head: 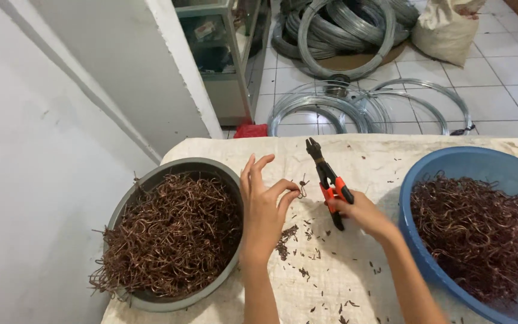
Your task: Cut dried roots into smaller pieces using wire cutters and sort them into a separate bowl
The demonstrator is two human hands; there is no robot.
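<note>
My left hand point(263, 207) pinches a small bent piece of brown wire point(301, 186) between thumb and forefinger above the cloth-covered table point(355, 282). Just to its right, my right hand point(364, 215) grips pliers point(327, 180) by their orange and black handles, jaws pointing up and away. A grey basin point(151, 180) heaped with brown wire hooks sits to the left of my left hand. On the right stands a blue basin point(427, 180), also holding a pile of brown wire pieces.
Small wire clippings point(298, 237) lie scattered on the cloth between the basins. Coils of silver wire point(343, 30) and loose wire rings point(391, 105) lie on the tiled floor beyond the table, beside a white sack point(448, 27). A white wall runs along the left.
</note>
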